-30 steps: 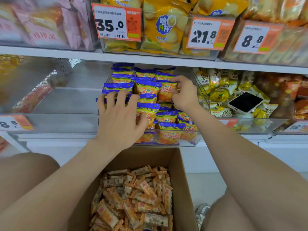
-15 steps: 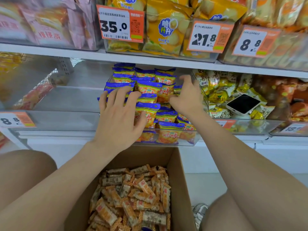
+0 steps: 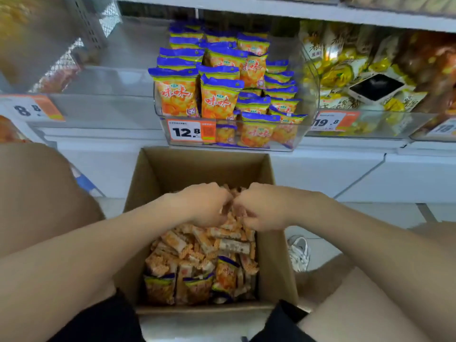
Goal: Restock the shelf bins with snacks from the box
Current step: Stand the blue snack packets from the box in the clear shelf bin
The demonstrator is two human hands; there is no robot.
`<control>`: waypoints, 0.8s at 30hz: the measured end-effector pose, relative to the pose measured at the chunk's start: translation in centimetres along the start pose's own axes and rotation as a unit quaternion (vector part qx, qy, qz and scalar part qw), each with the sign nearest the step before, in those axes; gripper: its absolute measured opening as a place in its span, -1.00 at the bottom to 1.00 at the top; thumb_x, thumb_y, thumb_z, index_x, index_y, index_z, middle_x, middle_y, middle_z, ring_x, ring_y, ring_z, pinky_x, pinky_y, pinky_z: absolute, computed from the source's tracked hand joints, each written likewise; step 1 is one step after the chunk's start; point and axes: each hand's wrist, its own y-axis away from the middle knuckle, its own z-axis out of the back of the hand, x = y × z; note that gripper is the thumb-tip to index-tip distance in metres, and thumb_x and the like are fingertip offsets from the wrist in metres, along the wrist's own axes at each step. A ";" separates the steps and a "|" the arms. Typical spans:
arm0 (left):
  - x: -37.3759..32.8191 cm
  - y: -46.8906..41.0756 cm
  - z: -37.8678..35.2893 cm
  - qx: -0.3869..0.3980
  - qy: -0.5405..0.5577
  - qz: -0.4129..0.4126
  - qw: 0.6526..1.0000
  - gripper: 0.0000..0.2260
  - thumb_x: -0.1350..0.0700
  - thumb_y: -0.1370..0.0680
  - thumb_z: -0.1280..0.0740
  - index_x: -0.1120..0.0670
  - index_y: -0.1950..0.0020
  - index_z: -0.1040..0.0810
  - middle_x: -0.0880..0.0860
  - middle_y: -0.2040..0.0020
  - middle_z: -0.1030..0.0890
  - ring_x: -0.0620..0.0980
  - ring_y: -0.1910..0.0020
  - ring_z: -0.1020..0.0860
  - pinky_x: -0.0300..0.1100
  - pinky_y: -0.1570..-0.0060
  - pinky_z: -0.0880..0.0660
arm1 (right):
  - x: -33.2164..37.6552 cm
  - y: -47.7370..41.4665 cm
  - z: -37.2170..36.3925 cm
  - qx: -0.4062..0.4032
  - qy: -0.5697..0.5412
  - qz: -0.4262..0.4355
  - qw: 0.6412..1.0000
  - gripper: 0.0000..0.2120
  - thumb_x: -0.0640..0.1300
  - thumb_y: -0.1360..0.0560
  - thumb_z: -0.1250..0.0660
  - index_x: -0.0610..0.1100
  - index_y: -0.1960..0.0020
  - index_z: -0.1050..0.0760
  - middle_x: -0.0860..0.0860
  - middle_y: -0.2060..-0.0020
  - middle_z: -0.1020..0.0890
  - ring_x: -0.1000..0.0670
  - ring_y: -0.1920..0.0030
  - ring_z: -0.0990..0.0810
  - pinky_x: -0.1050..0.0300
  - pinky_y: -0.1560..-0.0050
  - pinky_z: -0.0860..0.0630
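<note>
An open cardboard box (image 3: 158,183) stands on the floor between my knees, filled with small orange and white snack packets (image 3: 197,253). Both hands are down inside it, side by side at its far end. My left hand (image 3: 202,206) curls its fingers into the packets, and my right hand (image 3: 261,208) does the same, gripping packets from the pile. The fingertips are buried, so the exact hold is hidden. Above the box, a clear shelf bin (image 3: 306,134) with a 12.8 price tag (image 3: 187,131) holds several blue and orange snack bags (image 3: 219,97) standing in rows.
An empty clear bin (image 3: 106,104) with an 8.8 tag lies to the left. On the right, a bin of yellow snacks (image 3: 333,75) carries a phone (image 3: 376,88) on top. A white shoe (image 3: 299,253) sits right of the box. My knees flank the box.
Both hands have left the blue and orange bags in the bin and dropped into the box, where they now close on packets. The camera has tilted down.
</note>
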 end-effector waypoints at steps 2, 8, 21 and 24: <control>-0.4 -0.8 -2.7 0.079 0.006 -0.007 0.997 -0.84 -0.06 -0.63 -0.38 -0.02 -0.13 -0.59 -0.10 0.14 -0.53 -0.02 0.14 -0.55 -0.11 0.16 -0.52 | 0.8 -0.8 -2.6 0.066 0.034 0.006 0.997 -0.88 -0.16 -0.57 -0.26 -0.09 0.11 -0.54 -0.04 0.19 -0.63 -0.09 0.20 -0.61 -0.12 0.09 -0.65; -0.8 -3.4 -12.0 0.233 -0.010 -0.004 0.972 -0.70 -0.01 -0.68 -0.30 0.15 -0.28 -0.60 0.12 -0.17 -0.64 0.15 -0.08 -0.61 0.00 0.02 -0.58 | 0.3 -2.7 -4.8 0.136 0.110 -0.029 0.984 -0.81 -0.20 -0.57 -0.25 -0.05 0.22 -0.40 -0.06 0.20 -0.61 -0.11 0.17 -0.63 -0.07 0.08 -0.70; -0.6 -5.0 -13.7 0.264 0.090 0.057 0.959 -0.73 -0.08 -0.60 -0.45 0.12 0.06 -0.60 0.07 0.13 -0.61 0.06 0.18 -0.57 0.04 0.17 -0.51 | -2.4 -3.2 -3.7 0.100 0.097 -0.067 0.988 -0.89 -0.14 -0.60 -0.26 -0.10 0.05 -0.55 -0.06 0.15 -0.60 -0.09 0.17 -0.60 -0.04 0.21 -0.63; 0.8 -5.1 -10.4 0.183 0.239 0.089 0.949 -0.82 0.01 -0.60 -0.47 0.10 -0.01 -0.57 0.08 0.10 -0.61 0.04 0.19 -0.55 0.00 0.20 -0.54 | -2.7 -2.9 -2.7 0.028 0.080 -0.099 0.992 -0.81 -0.22 -0.58 -0.31 -0.04 0.18 -0.39 -0.04 0.23 -0.45 -0.07 0.26 -0.53 0.04 0.37 -0.45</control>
